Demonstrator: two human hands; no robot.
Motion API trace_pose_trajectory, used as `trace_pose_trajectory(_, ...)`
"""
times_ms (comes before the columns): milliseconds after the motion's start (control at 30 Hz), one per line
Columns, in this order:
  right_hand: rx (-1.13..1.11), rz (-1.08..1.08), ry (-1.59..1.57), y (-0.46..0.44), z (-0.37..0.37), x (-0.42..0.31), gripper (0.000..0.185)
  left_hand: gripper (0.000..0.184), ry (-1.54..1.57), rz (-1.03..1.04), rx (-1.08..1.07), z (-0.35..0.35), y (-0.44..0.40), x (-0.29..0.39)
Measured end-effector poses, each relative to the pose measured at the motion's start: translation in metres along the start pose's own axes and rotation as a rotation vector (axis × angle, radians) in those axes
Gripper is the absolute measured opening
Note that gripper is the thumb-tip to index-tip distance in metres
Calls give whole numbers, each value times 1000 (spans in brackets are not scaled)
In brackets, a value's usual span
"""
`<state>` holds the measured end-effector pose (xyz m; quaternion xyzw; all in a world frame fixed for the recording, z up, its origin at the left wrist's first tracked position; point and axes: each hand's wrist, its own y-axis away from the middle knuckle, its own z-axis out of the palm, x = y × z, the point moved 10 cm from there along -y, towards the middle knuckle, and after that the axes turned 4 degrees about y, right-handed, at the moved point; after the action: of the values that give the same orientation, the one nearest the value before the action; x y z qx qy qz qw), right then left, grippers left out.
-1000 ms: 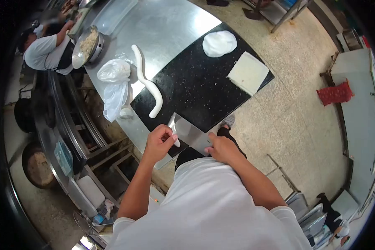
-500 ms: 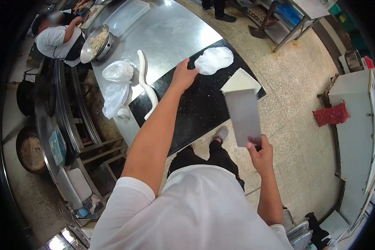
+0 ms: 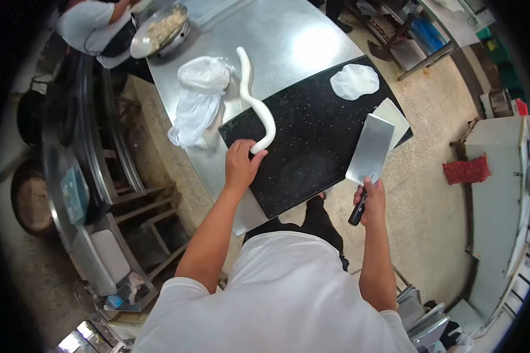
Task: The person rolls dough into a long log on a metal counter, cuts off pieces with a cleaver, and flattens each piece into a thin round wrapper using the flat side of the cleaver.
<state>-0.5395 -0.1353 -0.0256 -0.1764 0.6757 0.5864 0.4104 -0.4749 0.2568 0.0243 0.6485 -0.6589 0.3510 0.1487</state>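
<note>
So the left hand is just left of centre, thumb and fingertips on the lower end of a white dough-like rope; can't tell if it's really squeezing. The right hand, right of centre, is wrapped round the handle of a cleaver, blade flat-side up. The rope snakes down from upper centre, half on the steel, half on the black board.

What could go wrong, imo: it looks soft, so a hard pinch or a tug from one end could stretch or flatten it, and that bend over the board edge might kink. The blade also overlaps a pale flat sheet in view (touching or hovering, can't tell), so a careless dip could nick it. And bringing the blade over near those left fingertips is the obvious cut risk.

Surface is a shiny steel desk with the speckled board at its near end, a white round piece up top. Plastic bag and food bowl upper left, next to a co-worker. Tiled floor, red sack far right.
</note>
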Motion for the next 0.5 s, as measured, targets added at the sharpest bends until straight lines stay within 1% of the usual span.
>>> trace_pose_trajectory(33, 8, -30, 89, 14, 7, -1, 13, 36, 77, 8, -14, 1, -5, 0)
trace_pose_trajectory(67, -31, -92, 227, 30, 21, -4, 12, 33, 85, 9, -38, -1, -7, 0)
trace_pose_trajectory(100, -60, -125, 486, 46, 37, -8, 14, 33, 111, -10, -29, -3, -10, -7)
trace_pose_trajectory(167, -96, -375, 953, 78, 83, -26, 15, 34, 128, 158, -2, -12, -7, 1)
trace_pose_trajectory(233, -93, -771, 1332, 116, 144, -48, 13, 33, 119, 155, -14, -16, -7, -7)
trace_pose_trajectory(267, -156, -785, 1388, 126, 167, -48, 11, 33, 116, 171, -42, -14, -5, -9)
trace_pose_trajectory(300, -189, -845, 1455, 132, 187, -41, 12, 32, 114, 182, -75, -11, -3, -10)
trace_pose_trajectory(367, -267, -751, 1599, 124, 213, -20, 14, 32, 91, 182, -107, -14, 0, -7)
trace_pose_trajectory(433, -265, -682, 1606, 120, 213, -11, 15, 26, 118, 190, -81, -20, -6, -4)
trace_pose_trajectory(467, -277, -637, 1616, 113, 214, -8, 15, 26, 116, 203, -81, -22, -12, -4)
trace_pose_trajectory(500, -269, -622, 1604, 112, 209, -7, 15, 23, 198, 96, -106, -27, -15, -8)
